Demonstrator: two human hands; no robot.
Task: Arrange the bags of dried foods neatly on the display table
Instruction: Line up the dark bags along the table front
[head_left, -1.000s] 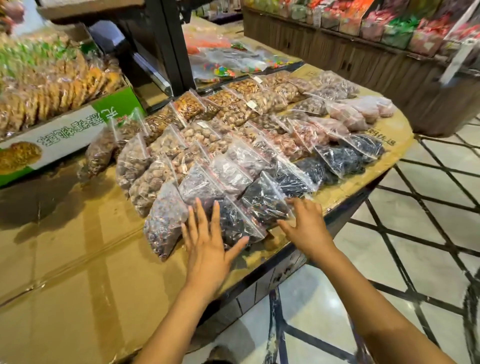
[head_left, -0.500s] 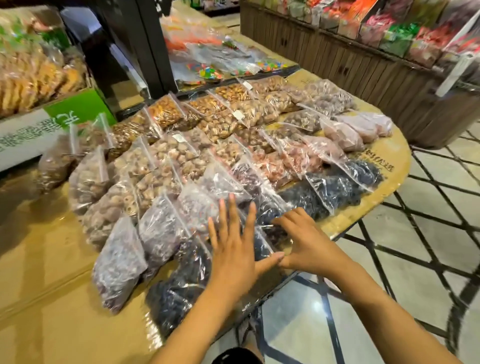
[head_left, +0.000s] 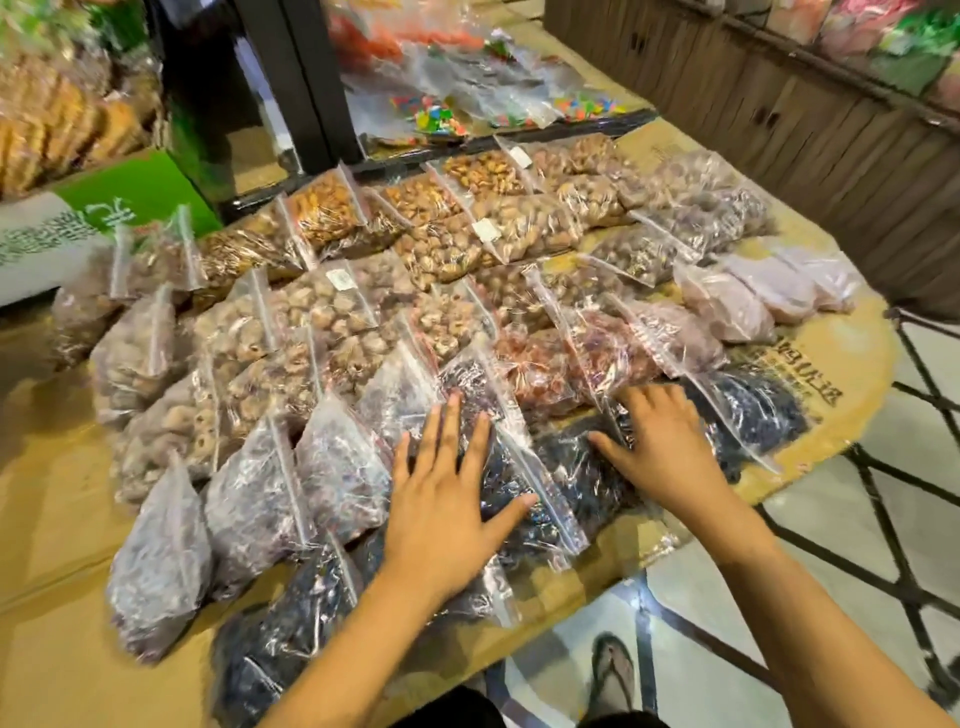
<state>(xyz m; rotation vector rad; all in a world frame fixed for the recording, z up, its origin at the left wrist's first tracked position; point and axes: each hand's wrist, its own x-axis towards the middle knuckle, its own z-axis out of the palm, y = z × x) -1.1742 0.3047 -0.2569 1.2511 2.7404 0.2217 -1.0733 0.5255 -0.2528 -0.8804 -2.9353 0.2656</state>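
Observation:
Several clear zip bags of dried foods lie in slanted rows on the cardboard-covered display table (head_left: 57, 519). Pale ring-shaped pieces fill the bags (head_left: 322, 317) in the middle, golden ones (head_left: 332, 208) sit at the back, reddish ones (head_left: 602, 353) toward the right. Dark fruit fills the front row. My left hand (head_left: 447, 499) lies flat, fingers spread, on a dark bag (head_left: 519, 499) near the front edge. My right hand (head_left: 660, 441) presses flat on the neighbouring dark bag (head_left: 587, 478), fingers pointing left. Neither hand grips anything.
A green and white carton (head_left: 104, 213) of packed snacks stands at the back left. A black post (head_left: 291, 78) rises behind the rows, with bags of coloured sweets (head_left: 441, 119) beyond it. A wooden counter (head_left: 779, 104) runs along the right. Tiled floor and a sandalled foot (head_left: 613, 670) lie below the table edge.
Both hands have slid up and inward over the front dark bags and now sit closer together. The view has moved nearer to the table and tilted down.

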